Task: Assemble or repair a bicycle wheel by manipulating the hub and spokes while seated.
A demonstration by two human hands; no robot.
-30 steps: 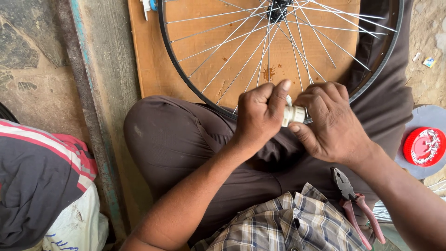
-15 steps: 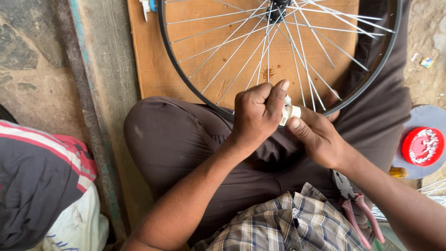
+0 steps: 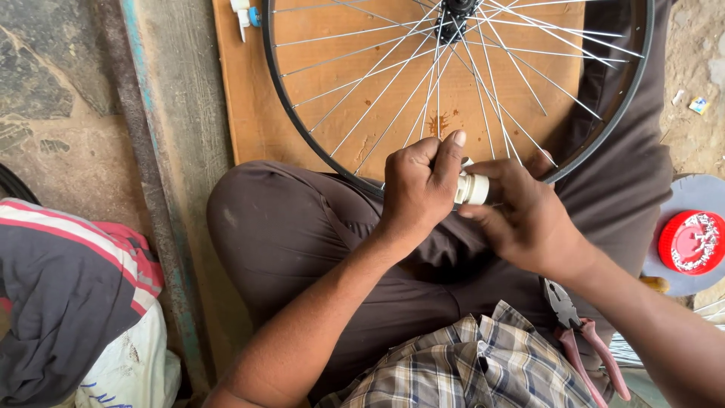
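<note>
A black-rimmed bicycle wheel (image 3: 298, 113) with thin steel spokes rests against my crossed legs in brown trousers (image 3: 302, 242). Its hub (image 3: 459, 9) is at the top edge of the view. Both hands meet at the near rim around a small white cylindrical part (image 3: 474, 189). My left hand (image 3: 419, 189) closes over its left end, index finger raised along a spoke. My right hand (image 3: 521, 215) grips its right end with thumb and fingers. What the white part is cannot be told.
A wooden board (image 3: 249, 113) lies under the wheel. Pliers with red handles (image 3: 585, 344) lie by my right thigh. A red round lid (image 3: 691, 242) sits on a grey disc (image 3: 698, 200) at right. A concrete ledge (image 3: 162, 151) and striped cloth (image 3: 68, 287) are at left.
My right hand has shifted from covering the white part to gripping it from the right. My left hand's index finger has lifted. The wheel stays put.
</note>
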